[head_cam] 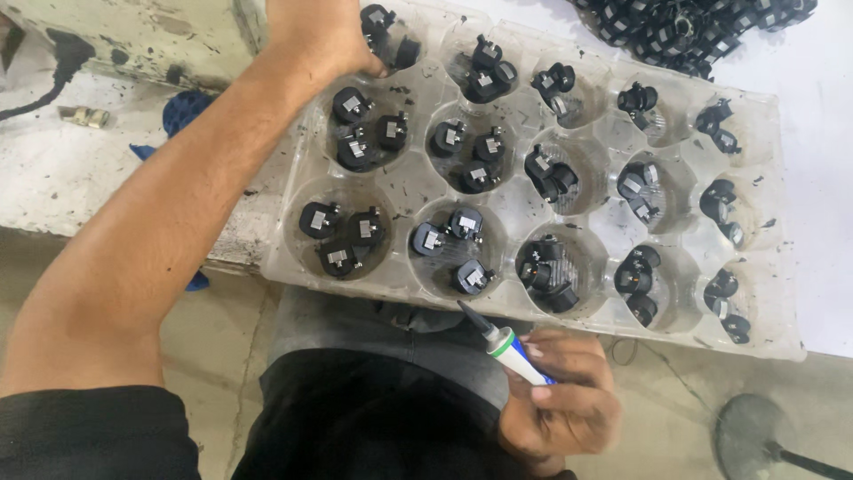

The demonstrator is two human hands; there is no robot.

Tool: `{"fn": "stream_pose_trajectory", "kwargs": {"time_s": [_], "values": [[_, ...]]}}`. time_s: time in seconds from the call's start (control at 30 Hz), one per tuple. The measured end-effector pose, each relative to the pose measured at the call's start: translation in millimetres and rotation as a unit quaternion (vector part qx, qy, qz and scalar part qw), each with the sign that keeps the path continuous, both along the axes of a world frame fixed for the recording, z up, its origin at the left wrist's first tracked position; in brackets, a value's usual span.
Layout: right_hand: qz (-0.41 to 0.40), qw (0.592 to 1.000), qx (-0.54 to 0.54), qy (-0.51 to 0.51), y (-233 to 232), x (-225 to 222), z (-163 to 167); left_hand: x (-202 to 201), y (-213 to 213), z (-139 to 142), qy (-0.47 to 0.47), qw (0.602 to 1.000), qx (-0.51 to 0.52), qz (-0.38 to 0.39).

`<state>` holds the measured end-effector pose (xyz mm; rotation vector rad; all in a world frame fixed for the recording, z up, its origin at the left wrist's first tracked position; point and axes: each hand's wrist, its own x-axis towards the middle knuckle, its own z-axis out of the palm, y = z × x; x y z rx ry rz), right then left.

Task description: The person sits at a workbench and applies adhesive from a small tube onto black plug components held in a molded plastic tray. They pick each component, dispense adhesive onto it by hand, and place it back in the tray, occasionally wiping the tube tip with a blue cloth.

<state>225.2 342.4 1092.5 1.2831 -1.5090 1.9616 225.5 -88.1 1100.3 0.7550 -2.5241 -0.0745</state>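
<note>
1. Right hand (558, 391) fingers were wrapped round a small glue tube (511, 345), black nozzle aimed at the tray's near row.
2. Left hand (322, 36) fingers reached into the far-left cup; grip hidden, cannot tell.
3. Black coil bobbins (449, 251) sat two or three per cup in the clear plastic tray (586, 333).
4. Best practice: steady the tray edge, dab each bobbin sparingly.
5. Loose bobbin pile (693, 27) lay beyond the tray.

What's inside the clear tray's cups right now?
Each cup of the clear tray holds two or three small black parts. The left hand covers part of the top-left cup.
</note>
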Motion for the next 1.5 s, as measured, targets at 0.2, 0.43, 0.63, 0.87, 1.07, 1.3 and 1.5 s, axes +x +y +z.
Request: {"fn": "stream_pose_trajectory", "kwargs": {"time_s": [0.2, 0.43, 0.63, 0.87, 1.07, 1.3, 1.5], "values": [[-0.006, 0.999, 0.033, -0.006, -1, -6, -1, -20, 6, 1, 0.011, 0.99, 0.033, -0.135], [-0.007, 0.997, 0.072, -0.005, -1, -5, 3, -57, 2, 14, -0.079, 0.976, 0.046, -0.199], [-0.033, 0.998, 0.044, -0.024, -5, -7, -9, -36, 26, 36, 0.042, 0.976, -0.039, -0.209], [-0.063, 0.992, -0.079, -0.072, -23, -22, -38, 45, 98, 57, 0.3, 0.843, 0.328, -0.302], [0.055, 0.979, -0.147, -0.128, -35, -23, -47, 112, 168, 51, 0.4, 0.528, 0.695, -0.28], [0.026, 0.996, -0.012, -0.087, -43, -6, -49, 137, 202, 29, 0.375, 0.679, 0.611, -0.16], [-0.007, 1.0, -0.023, 0.017, -54, -7, -50, 149, 203, 17, 0.387, 0.744, 0.51, -0.195]]}}
